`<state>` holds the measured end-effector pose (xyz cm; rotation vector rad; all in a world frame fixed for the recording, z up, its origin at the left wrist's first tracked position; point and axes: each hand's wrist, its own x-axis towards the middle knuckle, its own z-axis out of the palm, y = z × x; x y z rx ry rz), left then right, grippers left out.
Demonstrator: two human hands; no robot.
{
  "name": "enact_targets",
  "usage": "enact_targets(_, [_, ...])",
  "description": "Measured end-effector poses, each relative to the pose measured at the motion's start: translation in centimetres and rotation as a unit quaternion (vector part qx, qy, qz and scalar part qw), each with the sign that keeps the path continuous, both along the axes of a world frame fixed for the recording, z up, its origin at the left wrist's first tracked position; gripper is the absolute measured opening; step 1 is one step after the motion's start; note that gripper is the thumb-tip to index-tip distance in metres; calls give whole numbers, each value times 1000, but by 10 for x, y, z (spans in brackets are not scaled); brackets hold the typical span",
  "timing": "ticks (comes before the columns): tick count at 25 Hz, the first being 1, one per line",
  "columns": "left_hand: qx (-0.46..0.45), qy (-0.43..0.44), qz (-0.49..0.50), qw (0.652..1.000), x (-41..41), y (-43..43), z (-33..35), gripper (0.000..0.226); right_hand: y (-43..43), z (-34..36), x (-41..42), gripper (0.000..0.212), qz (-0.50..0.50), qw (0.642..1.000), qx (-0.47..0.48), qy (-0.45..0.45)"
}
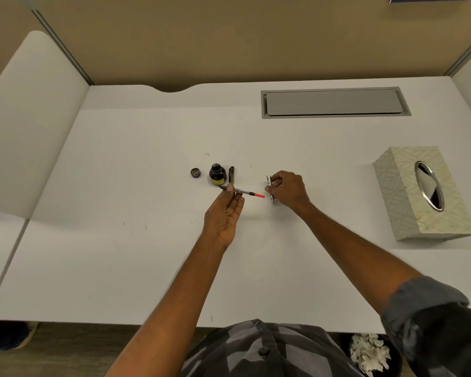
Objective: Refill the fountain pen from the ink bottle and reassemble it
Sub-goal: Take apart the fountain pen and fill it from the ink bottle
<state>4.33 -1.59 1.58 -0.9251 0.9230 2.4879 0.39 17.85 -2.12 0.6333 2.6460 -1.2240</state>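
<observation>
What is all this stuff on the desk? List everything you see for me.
Ink bottle: one, dark, open, desk centre.
Bottle cap: one, purple-edged, left of the bottle.
Pen cap: one, black, right of the bottle.
Pen section with converter: one, clear, red end, in the left hand.
Pen barrel: one, silver, in the right hand.
Tissue box: one, pale patterned, right.
Cable hatch: one, grey, rear.
Desk: one, white.
Left hand: one.
Right hand: one.
</observation>
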Motion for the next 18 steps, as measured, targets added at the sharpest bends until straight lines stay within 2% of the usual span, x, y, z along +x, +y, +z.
enact_targets(3, [-11, -1, -3, 1000, -9, -8, -3, 12, -13, -6, -21, 24, -7, 1000, -3, 5])
enact_targets(5, [-15, -5, -5, 1000, -15, -11, -5, 15, -19, -11, -31, 30, -6, 1000, 4, 11])
enact_targets(8, [-12, -20, -4, 1000, -22, -10, -9, 5, -24, -17, -40, 44, 3, 999, 25, 20])
enact_targets(11, [-8, -33, -14, 999, -28, -3, -13, 6, -23, -19, -43, 49, 1, 999, 31, 32])
enact_targets(15, [2, -44, -27, 999, -35, 5, -16, 6, -17, -2, -34, 49, -28, 998, 19, 60])
enact_targets(18, [3, -50, -34, 998, -38, 8, -17, 7, -14, 16, -7, 39, 8, 992, -11, 125])
